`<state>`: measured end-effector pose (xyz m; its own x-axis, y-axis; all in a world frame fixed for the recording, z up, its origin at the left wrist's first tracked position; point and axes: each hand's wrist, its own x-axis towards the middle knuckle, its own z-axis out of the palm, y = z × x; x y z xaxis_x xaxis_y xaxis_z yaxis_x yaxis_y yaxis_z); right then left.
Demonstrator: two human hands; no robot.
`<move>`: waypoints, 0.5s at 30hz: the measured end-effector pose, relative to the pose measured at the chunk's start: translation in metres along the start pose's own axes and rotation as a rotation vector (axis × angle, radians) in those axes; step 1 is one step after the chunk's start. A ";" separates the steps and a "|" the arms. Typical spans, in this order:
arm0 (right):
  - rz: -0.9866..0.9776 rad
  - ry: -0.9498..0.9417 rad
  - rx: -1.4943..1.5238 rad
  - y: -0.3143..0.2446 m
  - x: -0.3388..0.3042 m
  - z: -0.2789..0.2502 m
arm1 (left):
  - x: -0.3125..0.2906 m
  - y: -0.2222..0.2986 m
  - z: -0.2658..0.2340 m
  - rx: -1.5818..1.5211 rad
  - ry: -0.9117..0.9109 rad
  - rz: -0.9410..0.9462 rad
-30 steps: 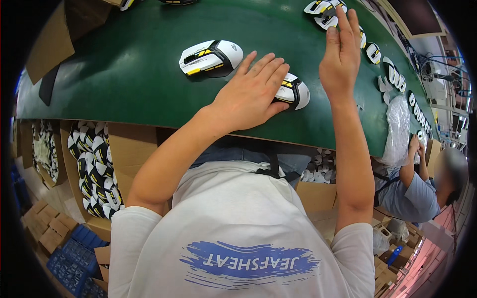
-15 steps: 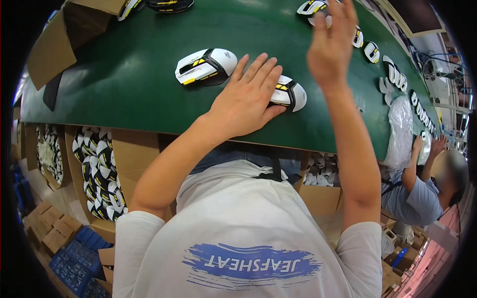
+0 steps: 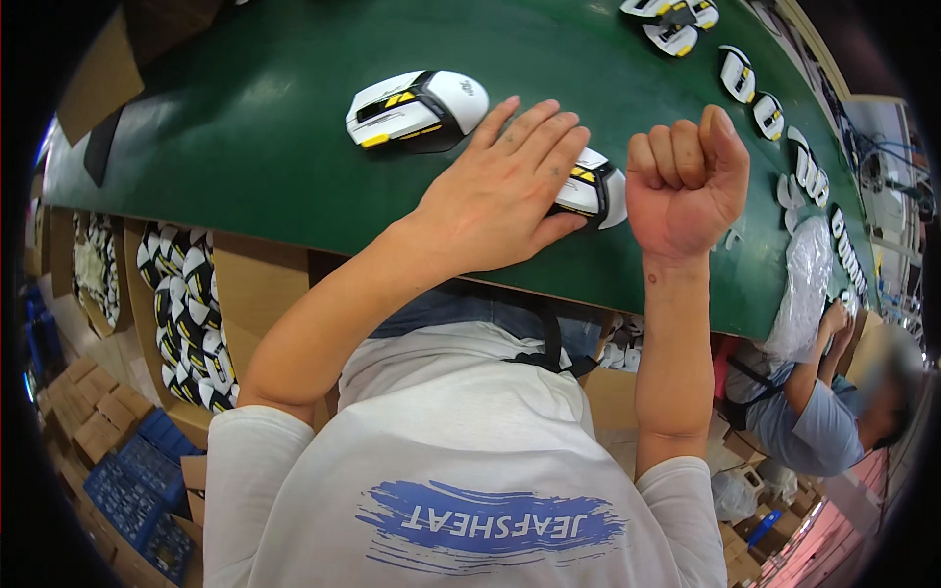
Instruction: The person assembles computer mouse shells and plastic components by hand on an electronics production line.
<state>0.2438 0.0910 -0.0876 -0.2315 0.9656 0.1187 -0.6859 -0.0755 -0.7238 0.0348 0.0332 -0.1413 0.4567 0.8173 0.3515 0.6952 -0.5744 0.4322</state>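
Observation:
My left hand [image 3: 505,191] lies over a white, black and yellow computer mouse [image 3: 596,188] on the green table. Its fingers are stretched across the mouse, with the thumb along the near side; the mouse's left part is hidden beneath the hand. Just to the right, my right hand [image 3: 686,186] is raised in a fist, palm side up, with nothing visible in it. A second computer mouse [image 3: 417,108] of the same colours rests farther left, apart from both hands.
Several mouse shells [image 3: 753,93] line the table's right side, near a clear plastic bag [image 3: 802,284]. An open carton [image 3: 260,294] of black-and-white shells stands below the front edge at left. A co-worker [image 3: 809,421] sits at the right, hands at the table.
My right hand has come back from the far right part of the table, where it was open and blurred, and is now a fist beside the mouse. My left hand remains over that mouse.

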 end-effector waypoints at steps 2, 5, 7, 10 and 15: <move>-0.010 0.041 -0.021 0.008 0.001 0.000 | -0.002 -0.001 0.002 -0.012 0.026 0.013; 0.004 0.079 -0.130 0.013 0.002 0.008 | -0.005 -0.001 0.003 -0.008 0.038 0.005; -0.134 0.015 -0.270 0.013 0.007 0.016 | -0.005 0.000 0.002 -0.007 0.039 0.000; -0.326 -0.126 -0.378 0.009 0.017 0.016 | -0.001 0.000 0.003 0.002 0.038 0.022; -0.393 0.016 -0.681 0.019 0.034 0.041 | -0.009 -0.006 0.008 0.060 0.041 0.009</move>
<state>0.1945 0.1119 -0.0690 -0.0458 0.8940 0.4458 -0.1406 0.4360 -0.8889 0.0310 0.0296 -0.1536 0.4406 0.8089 0.3892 0.7239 -0.5766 0.3788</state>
